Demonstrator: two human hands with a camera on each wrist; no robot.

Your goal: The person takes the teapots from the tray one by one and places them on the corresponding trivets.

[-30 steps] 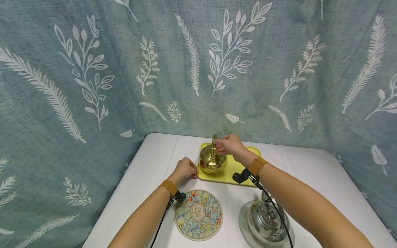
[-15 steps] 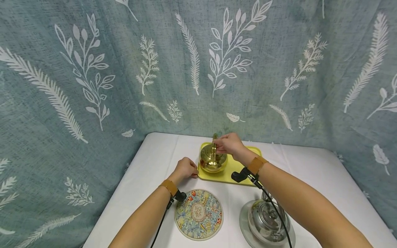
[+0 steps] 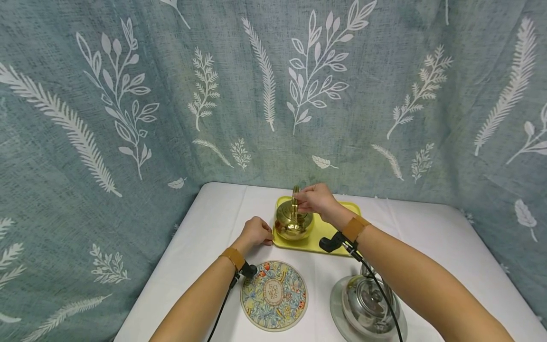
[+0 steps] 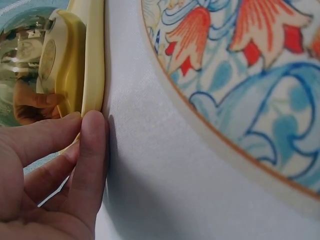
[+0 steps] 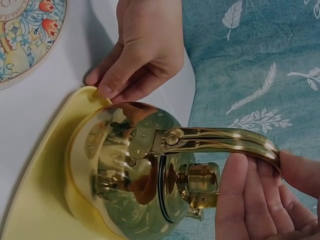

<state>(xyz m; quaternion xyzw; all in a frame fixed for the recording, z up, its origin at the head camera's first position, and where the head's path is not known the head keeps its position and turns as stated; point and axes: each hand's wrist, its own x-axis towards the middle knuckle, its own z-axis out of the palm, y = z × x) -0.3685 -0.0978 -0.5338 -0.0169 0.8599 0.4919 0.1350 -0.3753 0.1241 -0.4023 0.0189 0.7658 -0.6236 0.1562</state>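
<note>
Disc (image 3: 274, 296) near tray (image 3: 322, 230), kettle (image 3: 285, 223); forearm (image 3: 427, 280) overlapping teapot (image 3: 362, 299)

Room on yellow tray (image 3: 323, 227) right of gold kettle (image 3: 284, 222), right arm (image 3: 419, 270) overhead (silver kettle (image 3: 358, 300) nearer).

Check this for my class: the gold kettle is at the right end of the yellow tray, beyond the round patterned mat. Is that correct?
Wrong end: the head view shows the gold kettle at the left end of the yellow tray, beyond the round patterned mat.
</note>
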